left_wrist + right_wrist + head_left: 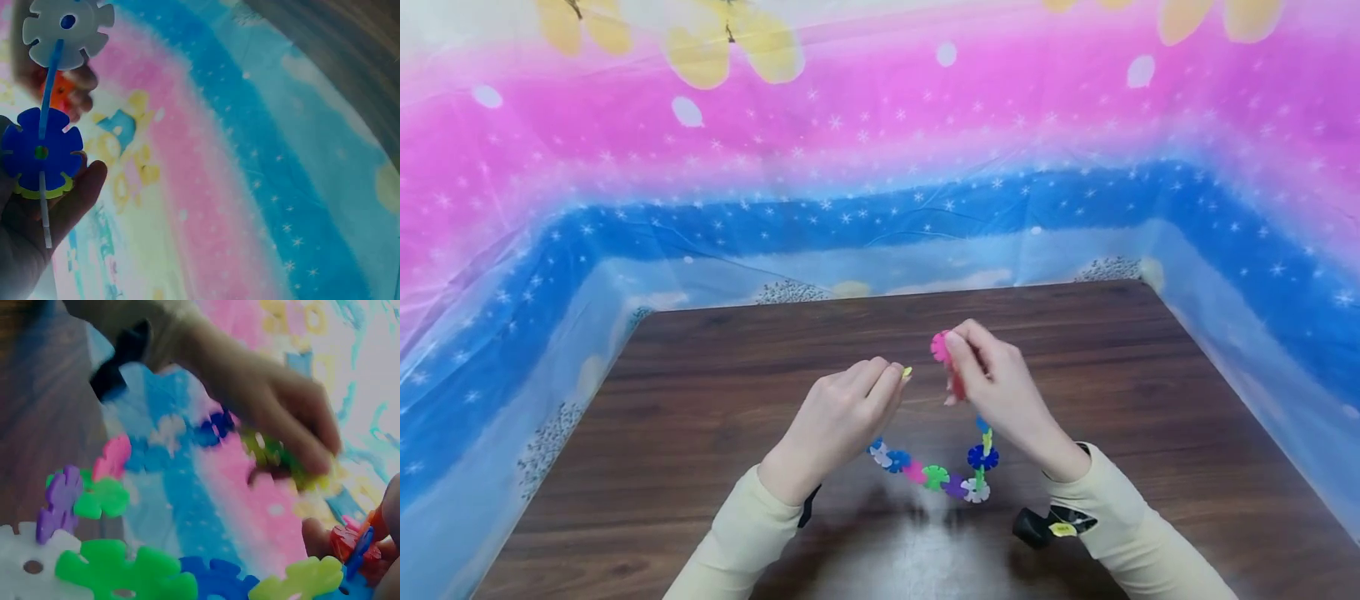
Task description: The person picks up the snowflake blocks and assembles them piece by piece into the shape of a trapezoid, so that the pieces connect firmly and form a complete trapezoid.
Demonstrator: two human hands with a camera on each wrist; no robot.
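Note:
A chain of interlocked notched plastic discs in many colours point(936, 477) hangs in a curve between both hands, over the table. My left hand point(846, 412) pinches its left end, where a yellow disc point(907, 372) pokes out past the fingertips. At the other end my right hand point(1000, 383) grips the chain by its red disc point(342, 540), with a pink disc point(940, 347) showing beyond the thumb. In the left wrist view a dark blue disc point(25, 144) and a white one point(87, 37) stand close to the left fingers. Curled fingers hide part of both ends.
The dark wood-grain table point(715, 375) spreads beneath the hands. A patterned pink and blue cloth point(880, 150) rises around its back and sides. A black wrist camera point(1033, 528) sticks out below the right wrist, close to the hanging chain.

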